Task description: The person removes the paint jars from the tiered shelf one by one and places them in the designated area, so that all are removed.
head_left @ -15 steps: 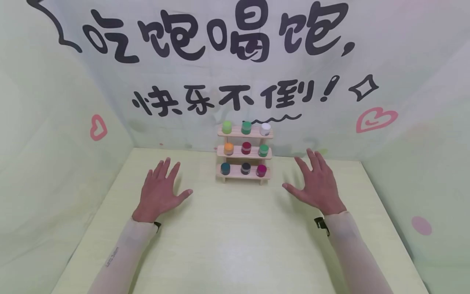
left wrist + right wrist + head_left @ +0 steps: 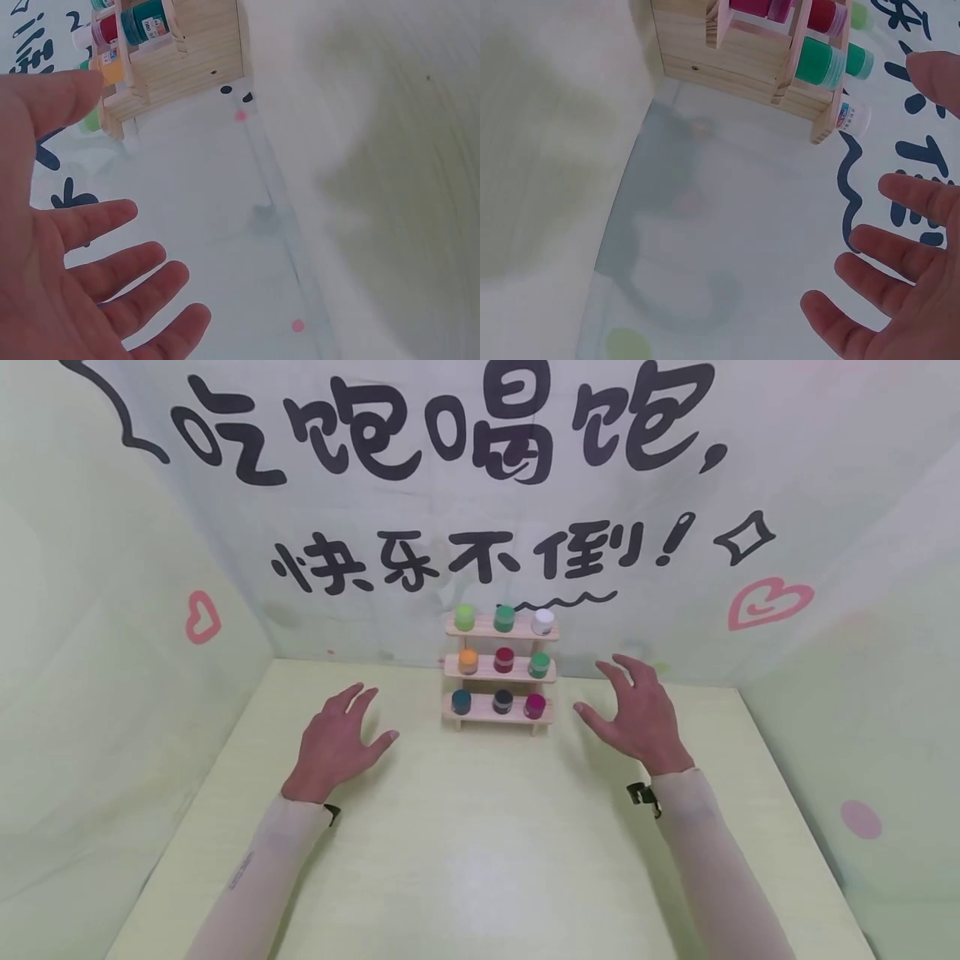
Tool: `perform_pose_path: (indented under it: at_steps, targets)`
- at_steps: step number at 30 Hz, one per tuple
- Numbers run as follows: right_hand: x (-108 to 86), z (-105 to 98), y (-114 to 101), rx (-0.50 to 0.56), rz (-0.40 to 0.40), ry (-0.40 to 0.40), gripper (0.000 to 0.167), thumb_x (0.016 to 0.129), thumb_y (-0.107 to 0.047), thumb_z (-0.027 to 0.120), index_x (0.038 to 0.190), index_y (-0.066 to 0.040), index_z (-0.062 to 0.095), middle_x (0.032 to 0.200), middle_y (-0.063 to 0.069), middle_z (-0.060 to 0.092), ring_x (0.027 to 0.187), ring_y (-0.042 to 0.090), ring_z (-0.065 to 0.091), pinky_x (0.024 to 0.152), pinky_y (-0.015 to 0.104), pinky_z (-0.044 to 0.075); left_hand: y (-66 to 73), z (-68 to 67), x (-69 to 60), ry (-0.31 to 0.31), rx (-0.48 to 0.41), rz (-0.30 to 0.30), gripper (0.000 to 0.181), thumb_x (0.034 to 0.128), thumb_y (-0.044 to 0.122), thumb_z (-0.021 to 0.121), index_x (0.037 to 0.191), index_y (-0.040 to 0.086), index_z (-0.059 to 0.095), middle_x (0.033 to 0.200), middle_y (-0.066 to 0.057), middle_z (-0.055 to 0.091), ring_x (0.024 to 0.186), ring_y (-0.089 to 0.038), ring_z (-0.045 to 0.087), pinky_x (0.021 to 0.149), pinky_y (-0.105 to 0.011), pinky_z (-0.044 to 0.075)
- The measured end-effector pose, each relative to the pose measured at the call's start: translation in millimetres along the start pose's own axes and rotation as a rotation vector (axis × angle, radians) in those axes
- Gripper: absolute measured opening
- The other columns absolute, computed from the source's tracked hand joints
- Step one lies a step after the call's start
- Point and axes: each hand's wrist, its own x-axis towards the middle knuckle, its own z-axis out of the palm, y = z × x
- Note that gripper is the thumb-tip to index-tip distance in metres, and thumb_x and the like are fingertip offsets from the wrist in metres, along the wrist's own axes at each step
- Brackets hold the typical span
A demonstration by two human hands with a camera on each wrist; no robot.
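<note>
A three-tier wooden rack (image 2: 501, 670) stands at the back of the table, bearing several small paint jars in rows. On top are a light green jar (image 2: 465, 617), a green one and a white jar (image 2: 543, 622); below sit an orange jar (image 2: 468, 661), a red one and a green one. The lowest tier has a teal jar (image 2: 461, 702), a black one and a magenta jar (image 2: 535, 706). My left hand (image 2: 336, 743) is held left of the rack, fingers spread and slightly bent, holding nothing. Opposite it, my right hand (image 2: 637, 714) is likewise spread and touches no jar.
Behind the rack hangs a pale cloth backdrop (image 2: 360, 627) with large black characters and pink hearts. Similar cloth walls (image 2: 862, 710) border the light table (image 2: 480, 843) on both sides. Dark straps (image 2: 643, 795) show at the cuffs.
Both hands have shifted slightly inward, toward the rack. Their fingers are more bent than before. The rack and jars stand as they did.
</note>
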Motion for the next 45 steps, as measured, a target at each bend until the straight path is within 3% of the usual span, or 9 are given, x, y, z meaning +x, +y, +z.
perform_pose_path:
  at_steps: [8,16,22,31,45]
  targets:
    - [14.1,6.8,-7.3,0.115,0.065,-0.084,0.061,0.092,-0.04,0.076,0.141,-0.006,0.062,0.144,0.022,0.058,0.133,0.042,0.054,0.088,0.062,0.06,1.8,7.3,8.7,-0.025,-0.208,-0.014,0.071,0.0972,0.053,0.07,0.153,0.013,0.05,0.16,-0.015,0.046,0.147,-0.039,0.045,0.108,-0.065,0.05]
    - [33.6,16.0,-10.0,0.248,0.135,-0.121,0.055,0.099,-0.031,0.072,0.145,-0.004,0.057,0.143,0.019,0.059,0.133,0.039,0.055,0.109,0.06,0.051,-0.5,19.6,17.7,-0.02,-0.356,0.001,0.066,0.0978,0.047,0.073,0.15,0.012,0.054,0.154,-0.013,0.052,0.139,-0.037,0.053,0.111,-0.059,0.049]
    - [48.6,25.1,-6.9,0.366,0.142,-0.098,0.05,0.101,-0.023,0.07,0.144,0.0,0.057,0.14,0.021,0.062,0.125,0.038,0.059,0.096,0.057,0.06,5.9,28.1,24.8,-0.035,-0.489,0.005,0.064,0.0976,0.037,0.076,0.151,0.011,0.053,0.151,-0.014,0.054,0.132,-0.036,0.058,0.103,-0.055,0.057]
    - [69.7,37.9,-8.3,0.521,0.21,-0.06,0.048,0.103,-0.019,0.065,0.146,-0.001,0.055,0.139,0.02,0.063,0.125,0.035,0.063,0.094,0.054,0.063,17.6,42.1,36.8,-0.051,-0.574,-0.03,0.058,0.0998,0.03,0.075,0.15,0.011,0.053,0.151,-0.014,0.054,0.133,-0.035,0.059,0.103,-0.052,0.059]
    - [100.3,50.1,-16.0,0.597,0.296,0.012,0.044,0.103,-0.024,0.068,0.143,-0.007,0.06,0.132,0.013,0.069,0.121,0.028,0.066,0.094,0.048,0.061,40.1,59.7,47.0,-0.096,-0.772,-0.105,0.056,0.0989,0.027,0.076,0.149,0.015,0.054,0.151,-0.011,0.054,0.133,-0.032,0.061,0.108,-0.048,0.059]
